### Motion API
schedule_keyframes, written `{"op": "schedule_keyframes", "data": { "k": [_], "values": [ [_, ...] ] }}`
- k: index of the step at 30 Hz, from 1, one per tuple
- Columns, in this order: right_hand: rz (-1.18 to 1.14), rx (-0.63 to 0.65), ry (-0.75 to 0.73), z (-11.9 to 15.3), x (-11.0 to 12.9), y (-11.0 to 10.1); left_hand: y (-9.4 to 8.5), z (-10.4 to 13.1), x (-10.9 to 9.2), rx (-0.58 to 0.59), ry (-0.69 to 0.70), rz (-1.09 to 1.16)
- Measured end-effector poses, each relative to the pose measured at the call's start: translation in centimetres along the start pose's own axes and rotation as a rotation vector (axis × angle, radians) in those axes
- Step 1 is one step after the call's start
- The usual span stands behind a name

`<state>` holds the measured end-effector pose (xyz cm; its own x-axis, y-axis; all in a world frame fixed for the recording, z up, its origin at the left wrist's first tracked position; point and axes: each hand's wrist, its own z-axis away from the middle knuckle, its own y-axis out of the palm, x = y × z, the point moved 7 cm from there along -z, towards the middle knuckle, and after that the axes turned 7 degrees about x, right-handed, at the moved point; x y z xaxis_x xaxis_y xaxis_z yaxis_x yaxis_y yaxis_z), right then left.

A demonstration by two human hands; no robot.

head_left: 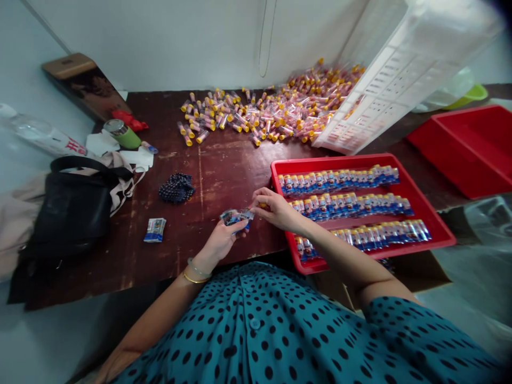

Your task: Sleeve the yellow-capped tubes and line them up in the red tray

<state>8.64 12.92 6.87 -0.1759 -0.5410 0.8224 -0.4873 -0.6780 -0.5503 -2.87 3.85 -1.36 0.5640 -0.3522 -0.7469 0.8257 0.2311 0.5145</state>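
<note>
My left hand (222, 240) is closed round several small blue printed plastic wrappers (240, 217), held just above the front of the brown table. Close beside it, my right hand (274, 209) pinches at the wrappers' edge. A bit of yellow shows between its fingers, like the cap of a small yellow-capped tube; most of it is hidden. To the right, a red tray (442, 240) holds rows of yellow-capped tubes in blue wrappers (348, 205). A flat stack of blue wrappers (154, 230) lies on the table left of my hands.
Loose yellow-capped tubes (280, 114) are heaped along the wall. A white perforated crate (384, 90) leans behind the tray, with a red bin (464, 154) at far right. A dark dotted cloth (176, 188), a black bag (76, 208) and a green flask (124, 134) occupy the left.
</note>
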Motion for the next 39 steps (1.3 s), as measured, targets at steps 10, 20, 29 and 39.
{"op": "schedule_keyframes", "data": {
  "k": [10, 20, 29, 39],
  "values": [
    [-0.027, 0.001, 0.01, 0.1, -0.4, 0.3, -0.6, -0.6, -1.6, -0.012, 0.222, -0.346],
    [-0.487, -0.262, 0.209, 1.0, -3.1, -3.2, -2.1, -1.1, -2.1, -0.105, 0.301, -0.312],
    [-0.633, -0.232, 0.227, 1.1, -3.6, -4.1, -2.3, -1.5, -1.2, -0.037, 0.114, -0.061],
    [-0.037, 0.066, 0.012, -0.9, -1.5, 3.2, 0.2, -0.7, -0.5, 0.182, -0.028, -0.204]
  ]
}}
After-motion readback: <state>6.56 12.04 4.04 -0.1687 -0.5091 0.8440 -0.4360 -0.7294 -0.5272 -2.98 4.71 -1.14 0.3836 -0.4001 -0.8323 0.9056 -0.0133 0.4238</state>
